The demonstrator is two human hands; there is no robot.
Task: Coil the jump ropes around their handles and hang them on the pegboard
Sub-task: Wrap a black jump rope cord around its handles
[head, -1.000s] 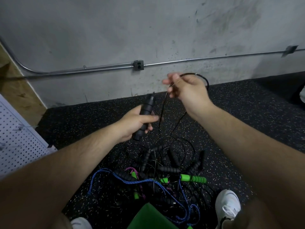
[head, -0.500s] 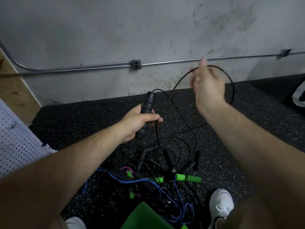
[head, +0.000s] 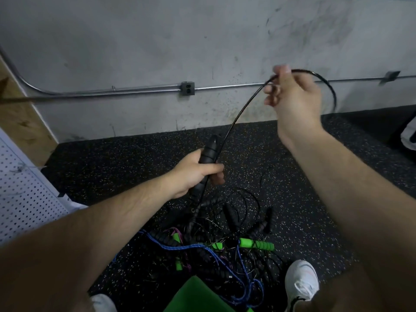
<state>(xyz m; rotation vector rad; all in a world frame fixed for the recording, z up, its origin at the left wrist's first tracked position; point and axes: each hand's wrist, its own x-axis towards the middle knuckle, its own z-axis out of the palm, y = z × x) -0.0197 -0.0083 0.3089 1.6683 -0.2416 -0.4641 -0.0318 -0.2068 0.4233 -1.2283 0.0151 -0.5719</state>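
Observation:
My left hand (head: 198,174) grips a black ribbed jump-rope handle (head: 208,152), held upright above the floor. Its thin black rope (head: 238,118) rises in an arc from the handle to my right hand (head: 292,100), which pinches it up high in front of the wall; the rope loops on past that hand and curves down at the right. Below, a tangled pile of jump ropes (head: 225,235) lies on the floor, with black handles, green foam handles (head: 258,244) and a blue rope (head: 202,248). A white pegboard (head: 24,199) stands at the left edge.
Black speckled rubber flooring (head: 112,163) meets a grey concrete wall with a metal conduit and an outlet box (head: 187,88). My white shoes (head: 301,282) stand by the pile. A wooden panel (head: 20,118) is behind the pegboard. A white object (head: 409,134) sits far right.
My right hand has swung up and to the right with the rope, drawing it into a taut arc from the handle. My left hand keeps its hold on the handle.

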